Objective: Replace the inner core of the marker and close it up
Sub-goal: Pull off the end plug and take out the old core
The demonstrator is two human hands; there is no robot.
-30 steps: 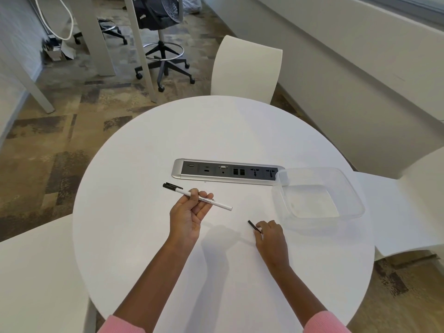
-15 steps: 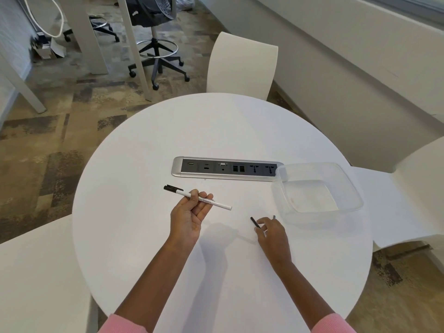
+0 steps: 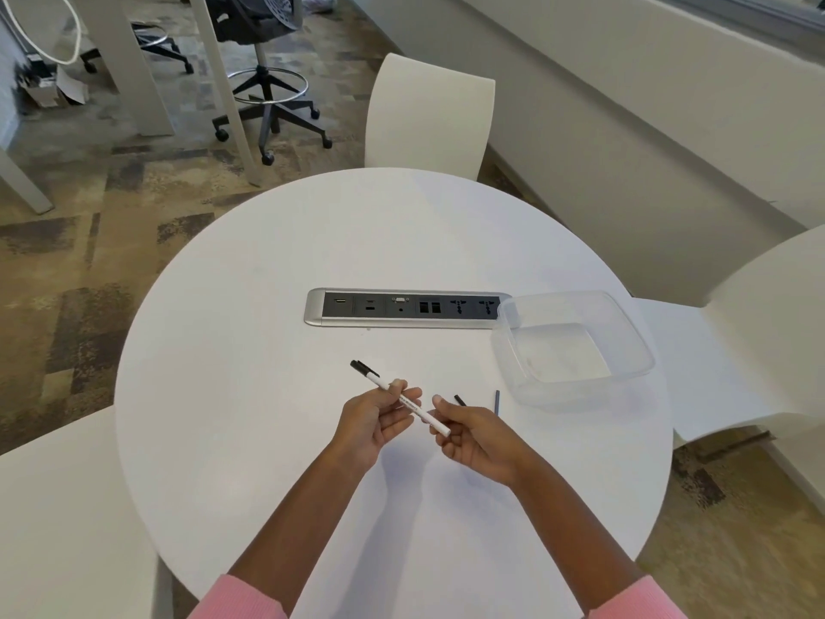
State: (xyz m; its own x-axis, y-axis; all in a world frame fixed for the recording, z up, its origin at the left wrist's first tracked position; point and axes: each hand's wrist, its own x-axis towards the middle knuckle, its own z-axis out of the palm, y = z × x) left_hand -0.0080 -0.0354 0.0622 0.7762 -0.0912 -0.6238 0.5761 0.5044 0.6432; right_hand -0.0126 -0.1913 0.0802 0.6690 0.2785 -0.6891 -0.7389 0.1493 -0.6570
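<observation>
The left hand [image 3: 372, 424], low in the centre of the frame, was closed on the marker [image 3: 426, 418]: thumb and curled fingers pinched the white barrel about mid-length. The marker was held clear of the bench [image 3: 268, 395]. It lay slantwise, with its black capped end toward the upper left and its plain white end toward the lower right. That lower end sat just beside the right hand [image 3: 475, 440], which was curled, palm partly up. The right hand appeared to pinch a short dark piece [image 3: 460, 400] that stood up above its fingers. Whether this was an end plug or a core could not be told.

Just right of that hand a thin grey rod [image 3: 497, 402] lay loose on the bench, touching nothing. Beyond it, toward the right edge of the bench, stood a clear plastic tub [image 3: 576, 390], and no contents could be seen in it. A recessed power panel [image 3: 402, 308] ran across the middle of the bench, with a white chair [image 3: 428, 118] behind it.

Handling judgement: the marker looked light, stiff and smooth, so a mid-barrel pinch should steady it while the open end was worked. The rod and the dark piece looked slight and apt to roll. They were best taken by fingertips near one end, leaving the other end free to be guided squarely into the barrel's mouth.
</observation>
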